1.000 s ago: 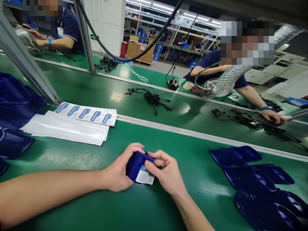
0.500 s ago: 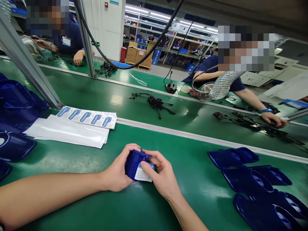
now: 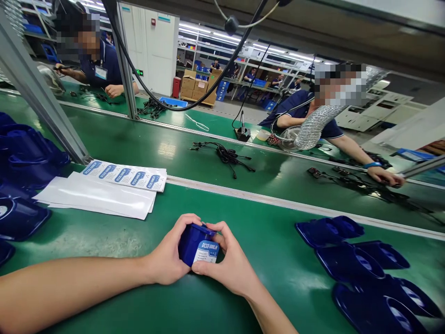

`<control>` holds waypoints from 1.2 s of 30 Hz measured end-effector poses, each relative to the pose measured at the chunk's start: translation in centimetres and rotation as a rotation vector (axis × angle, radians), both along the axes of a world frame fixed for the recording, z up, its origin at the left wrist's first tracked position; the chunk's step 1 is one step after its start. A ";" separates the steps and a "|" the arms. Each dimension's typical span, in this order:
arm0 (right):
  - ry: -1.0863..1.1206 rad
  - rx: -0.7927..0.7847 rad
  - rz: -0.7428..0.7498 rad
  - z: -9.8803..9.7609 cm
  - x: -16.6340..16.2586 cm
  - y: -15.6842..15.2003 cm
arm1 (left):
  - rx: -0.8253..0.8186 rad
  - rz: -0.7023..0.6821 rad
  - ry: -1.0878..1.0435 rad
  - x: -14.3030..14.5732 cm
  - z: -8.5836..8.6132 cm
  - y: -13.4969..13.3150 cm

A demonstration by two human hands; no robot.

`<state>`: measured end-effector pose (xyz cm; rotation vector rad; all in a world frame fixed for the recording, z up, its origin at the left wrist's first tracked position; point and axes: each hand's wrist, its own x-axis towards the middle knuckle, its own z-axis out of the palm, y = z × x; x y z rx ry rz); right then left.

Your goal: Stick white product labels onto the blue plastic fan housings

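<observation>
Blue plastic part (image 3: 194,242) was gripped between left hand (image 3: 169,254) and right hand (image 3: 229,266) | label (image 3: 206,252) was being pressed on under right thumb | firm smoothing judged needed next

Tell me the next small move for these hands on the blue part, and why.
Probably rub the right thumb along the label to press its lower edge flat. The left hand and right hand both clasp the blue part, and the label already sits on its near face.
</observation>
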<state>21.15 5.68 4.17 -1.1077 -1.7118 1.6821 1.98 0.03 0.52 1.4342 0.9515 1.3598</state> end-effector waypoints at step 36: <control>0.169 0.033 0.000 -1.1 -0.2 0.4 | 0.128 0.109 0.252 0.5 -0.9 -1.2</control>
